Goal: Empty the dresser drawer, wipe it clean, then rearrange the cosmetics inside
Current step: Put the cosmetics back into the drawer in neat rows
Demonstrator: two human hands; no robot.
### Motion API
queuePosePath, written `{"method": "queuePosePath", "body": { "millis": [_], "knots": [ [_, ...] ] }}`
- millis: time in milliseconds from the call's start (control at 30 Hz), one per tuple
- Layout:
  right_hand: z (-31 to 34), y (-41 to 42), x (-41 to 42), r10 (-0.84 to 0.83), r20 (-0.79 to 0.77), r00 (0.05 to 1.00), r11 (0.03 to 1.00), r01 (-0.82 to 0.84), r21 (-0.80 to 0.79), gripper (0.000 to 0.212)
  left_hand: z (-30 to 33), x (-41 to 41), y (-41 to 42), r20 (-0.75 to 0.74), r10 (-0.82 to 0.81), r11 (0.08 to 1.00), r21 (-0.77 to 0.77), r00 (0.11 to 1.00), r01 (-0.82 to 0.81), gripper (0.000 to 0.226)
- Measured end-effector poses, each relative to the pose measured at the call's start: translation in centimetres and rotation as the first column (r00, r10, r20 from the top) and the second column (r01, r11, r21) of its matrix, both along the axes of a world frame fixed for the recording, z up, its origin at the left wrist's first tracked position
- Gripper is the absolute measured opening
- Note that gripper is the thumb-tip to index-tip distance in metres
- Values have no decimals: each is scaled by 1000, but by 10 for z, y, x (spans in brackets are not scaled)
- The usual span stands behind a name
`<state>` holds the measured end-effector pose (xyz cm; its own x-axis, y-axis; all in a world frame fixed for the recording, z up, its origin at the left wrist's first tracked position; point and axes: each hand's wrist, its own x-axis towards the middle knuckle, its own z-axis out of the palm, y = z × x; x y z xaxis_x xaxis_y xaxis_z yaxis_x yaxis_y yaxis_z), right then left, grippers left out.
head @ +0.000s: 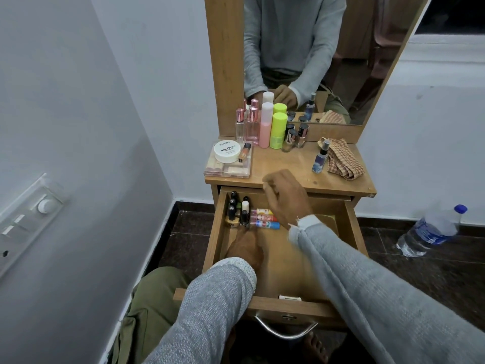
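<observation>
Drawer (349,227) of the dresser is standing pulled out toward me, most of its floor bare. Small bottles (237,212) and three lip balm tubes (263,218) are sitting packed in its far left corner, so I am judging the rearranging step to be under way, wiping done.

My left hand (245,249) is reaching down inside the drawer, fingertips touching or just beside the nearest bottle; whether they are gripping it I cannot tell, the fingers being hidden behind the back of the hand.

My right hand (284,197) is hovering blurred over the far edge of the drawer, fingers loosely curled, apparently holding nothing.

On the dresser top (341,183) more cosmetics are waiting: perfume bottles (246,127), a pink bottle (265,127), a green bottle (278,130), nail polishes (295,136), a clear case (228,166) at far left. The checked cloth (345,161) and a spray bottle (320,156) are lying at right.

Next move, I am thinking: right hand lifting one item down, setting it upright beside the tubes without toppling the row.
</observation>
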<state>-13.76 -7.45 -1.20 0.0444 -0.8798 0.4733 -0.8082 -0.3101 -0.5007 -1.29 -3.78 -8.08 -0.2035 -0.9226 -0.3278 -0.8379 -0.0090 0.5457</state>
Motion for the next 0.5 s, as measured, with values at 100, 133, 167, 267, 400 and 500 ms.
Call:
{"method": "queuePosePath", "body": {
  "millis": [100, 133, 167, 267, 400, 500],
  "knots": [
    [31, -30, 10, -19, 0, 1000, 1000, 19, -21, 15, 2, 1, 1, -25, 26, 999, 43, 999, -25, 53],
    [38, -41, 12, -30, 1, 1000, 999, 30, 25, 20, 2, 1, 2, -27, 26, 998, 50, 999, -25, 53],
    [44, -52, 14, -36, -7, 999, 995, 37, 94, 28, 3, 1, 2, -21, 20, 998, 55, 1000, -19, 54],
    [56, -77, 15, 15, -56, 998, 955, 2, 296, 61, 2, 1, 2, -5, 7, 999, 39, 1000, -6, 54],
    [62, -91, 13, 107, -99, 989, 916, -59, 397, 67, 6, 0, 4, -14, 14, 1000, 26, 1000, -13, 53],
    [64, -89, 13, 135, -66, 989, 910, -97, 404, 60, 8, 0, 6, -26, 26, 999, 30, 999, -25, 51]
  ]
}}
